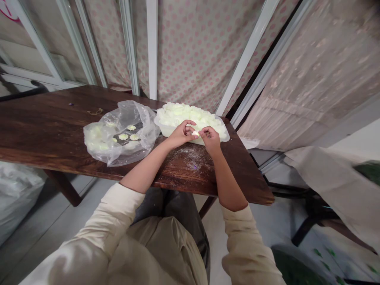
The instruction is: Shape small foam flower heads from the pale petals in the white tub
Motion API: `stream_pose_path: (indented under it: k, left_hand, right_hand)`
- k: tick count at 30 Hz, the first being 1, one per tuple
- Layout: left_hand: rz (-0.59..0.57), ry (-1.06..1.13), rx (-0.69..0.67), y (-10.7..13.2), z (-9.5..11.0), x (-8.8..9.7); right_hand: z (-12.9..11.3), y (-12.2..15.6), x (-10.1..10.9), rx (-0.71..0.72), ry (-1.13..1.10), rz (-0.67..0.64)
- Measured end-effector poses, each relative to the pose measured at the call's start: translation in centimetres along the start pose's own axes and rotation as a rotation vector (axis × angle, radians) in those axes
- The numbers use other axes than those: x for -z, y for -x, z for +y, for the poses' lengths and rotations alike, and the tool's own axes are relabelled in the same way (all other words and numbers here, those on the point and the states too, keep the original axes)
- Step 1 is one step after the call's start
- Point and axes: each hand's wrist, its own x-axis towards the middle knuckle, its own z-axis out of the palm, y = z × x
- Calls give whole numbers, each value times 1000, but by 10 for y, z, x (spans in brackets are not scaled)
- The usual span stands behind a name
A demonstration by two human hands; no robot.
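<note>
In front of the heaped tub, my left hand (pixel 181 134) and my right hand (pixel 210 139) come together, fingertips pinching one small pale yellow-white flower-shaped piece (pixel 195 133) between them. Its exact make is too small to tell. Just behind them stands a translucent white plastic tub (pixel 169 130), piled above its rim with similar whitish, ruffled pieces (pixel 184 113). To the left lies a crumpled clear plastic bag (pixel 118 156), its mouth spread open. Several loose flower-shaped pieces (pixel 123 137) rest inside it.
Everything stands on a dark wooden table (pixel 59 122). White specks and a small purple bit lie near its front edge. Behind rise white metal frames (pixel 152 47) and a dotted curtain (pixel 192 51). A large plastic sack (pixel 18 194) sits on the floor at left.
</note>
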Motion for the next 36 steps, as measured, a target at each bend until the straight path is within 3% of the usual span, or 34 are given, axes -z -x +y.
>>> stream_pose_path:
  k: [3, 8, 13, 22, 26, 36]
  left_hand:
    - [-9, -11, 7, 0, 0, -1]
    - [15, -24, 23, 1, -1, -6]
    - [18, -81, 56, 0, -3, -7]
    - [-18, -197, 117, 1, 1, -5]
    - [-3, -148, 144, 1, -2, -5]
    - [14, -118, 155, 1, -5, -6]
  right_hand:
    - [1, 0, 1, 35, 74, 33]
    - [-1, 2, 5, 211, 335, 78]
    - [-2, 3, 6, 240, 511, 87]
    - [1, 3, 5, 238, 481, 47]
    - [5, 2, 5, 270, 437, 100]
    - [5, 2, 2, 310, 408, 94]
